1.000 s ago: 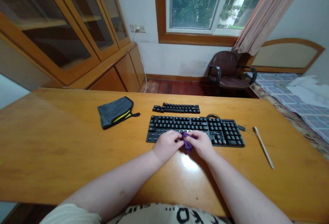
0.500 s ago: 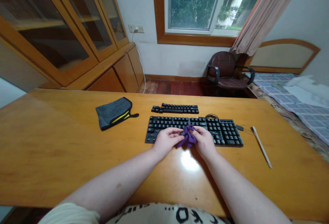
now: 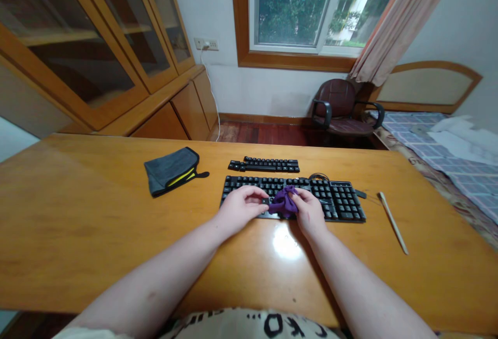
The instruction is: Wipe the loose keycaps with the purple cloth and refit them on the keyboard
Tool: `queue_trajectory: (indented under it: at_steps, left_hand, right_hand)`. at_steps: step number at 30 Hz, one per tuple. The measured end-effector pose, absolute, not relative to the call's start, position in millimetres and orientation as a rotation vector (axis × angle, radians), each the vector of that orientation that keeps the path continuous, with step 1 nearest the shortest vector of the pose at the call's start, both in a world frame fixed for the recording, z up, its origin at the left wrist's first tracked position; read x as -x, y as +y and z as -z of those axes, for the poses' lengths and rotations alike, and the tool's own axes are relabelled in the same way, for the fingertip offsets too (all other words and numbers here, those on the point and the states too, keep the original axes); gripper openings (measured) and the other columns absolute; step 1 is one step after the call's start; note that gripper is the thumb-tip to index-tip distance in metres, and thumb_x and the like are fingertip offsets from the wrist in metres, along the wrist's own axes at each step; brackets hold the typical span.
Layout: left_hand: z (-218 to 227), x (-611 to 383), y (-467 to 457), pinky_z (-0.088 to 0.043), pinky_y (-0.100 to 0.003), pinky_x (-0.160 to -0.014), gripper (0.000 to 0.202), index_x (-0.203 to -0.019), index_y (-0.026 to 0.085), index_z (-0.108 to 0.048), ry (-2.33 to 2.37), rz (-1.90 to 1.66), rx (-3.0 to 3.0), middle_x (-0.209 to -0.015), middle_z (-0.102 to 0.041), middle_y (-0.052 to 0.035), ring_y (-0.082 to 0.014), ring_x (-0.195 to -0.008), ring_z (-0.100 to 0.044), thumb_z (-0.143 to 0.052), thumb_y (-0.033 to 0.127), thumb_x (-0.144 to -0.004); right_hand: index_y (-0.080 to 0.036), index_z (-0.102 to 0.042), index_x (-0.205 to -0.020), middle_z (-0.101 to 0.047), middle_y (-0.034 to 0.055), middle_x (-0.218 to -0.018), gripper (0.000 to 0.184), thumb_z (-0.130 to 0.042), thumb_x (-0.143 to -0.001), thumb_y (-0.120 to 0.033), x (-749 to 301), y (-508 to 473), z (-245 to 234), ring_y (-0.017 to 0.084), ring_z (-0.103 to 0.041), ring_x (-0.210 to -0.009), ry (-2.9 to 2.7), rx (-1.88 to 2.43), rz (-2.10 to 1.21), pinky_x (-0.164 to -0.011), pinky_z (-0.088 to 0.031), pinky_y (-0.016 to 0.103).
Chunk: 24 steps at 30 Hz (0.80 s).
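A black keyboard (image 3: 334,199) lies on the wooden table (image 3: 97,225) in front of me. My right hand (image 3: 309,212) is closed on a crumpled purple cloth (image 3: 283,201) and presses it onto the keyboard's middle keys. Beside it, my left hand (image 3: 240,207) rests on the keyboard's left half, fingers curled, with a fingertip touching a dark key-sized spot next to the cloth. A separate strip of black keys (image 3: 265,164) lies just beyond the keyboard.
A grey pouch with yellow trim (image 3: 171,176) lies at the left of the keyboard. A pale stick (image 3: 392,222) lies to its right. Beyond the table stand a brown armchair (image 3: 342,108), wooden cabinets (image 3: 116,58) and a bed (image 3: 447,147).
Both hands moved forward from the table's near side onto the keyboard. The purple cloth went from being held between both hands to being pressed on the keys by the right hand.
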<state>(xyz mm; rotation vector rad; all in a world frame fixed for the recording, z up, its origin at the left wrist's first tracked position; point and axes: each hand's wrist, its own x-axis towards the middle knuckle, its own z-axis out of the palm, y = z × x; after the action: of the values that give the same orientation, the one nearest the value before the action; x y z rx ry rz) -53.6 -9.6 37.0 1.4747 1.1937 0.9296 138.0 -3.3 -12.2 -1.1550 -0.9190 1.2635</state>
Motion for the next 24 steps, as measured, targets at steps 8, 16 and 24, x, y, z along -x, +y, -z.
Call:
queue_trajectory:
  at_steps: [8, 16, 24]
  left_hand:
    - [-24.9, 123.3, 2.2, -0.046, -0.036, -0.087, 0.024, -0.095, 0.024, -0.068, 1.575, -0.778, -1.996, -0.096, -0.067, -0.0039, -0.0208, -0.091, -0.06, -0.057, 0.033, -0.075]
    - [9.6, 133.7, 5.4, -0.04, -0.039, -0.091, 0.021, -0.095, 0.025, -0.068, 1.581, -0.922, -2.185, -0.094, -0.066, -0.0027, -0.0203, -0.096, -0.054, -0.055, 0.03, -0.079]
    - [16.4, 127.1, 0.0, -0.044, -0.036, -0.079, 0.018, -0.092, 0.026, -0.069, 1.637, -0.979, -2.391, -0.086, -0.065, -0.003, -0.0186, -0.083, -0.053, -0.059, 0.027, -0.077]
  right_hand:
    - [-0.019, -0.067, -0.083, -0.069, 0.0035, -0.079, 0.022, -0.065, -0.069, -0.035, -137.6, -5.2, 9.4, 0.019, -0.062, -0.071, -0.947, 1.172, -1.249, -0.067, -0.048, 0.03]
    - [-0.019, -0.068, -0.083, -0.068, 0.0019, -0.075, 0.023, -0.068, -0.066, -0.034, -138.4, -4.5, 11.3, 0.017, -0.061, -0.065, -0.896, 1.188, -1.249, -0.063, -0.047, 0.028]
    - [-0.019, -0.068, -0.083, -0.069, 0.0017, -0.077, 0.021, -0.069, -0.067, -0.033, -138.5, -3.3, 12.7, 0.016, -0.061, -0.068, -0.904, 1.166, -1.263, -0.065, -0.047, 0.027]
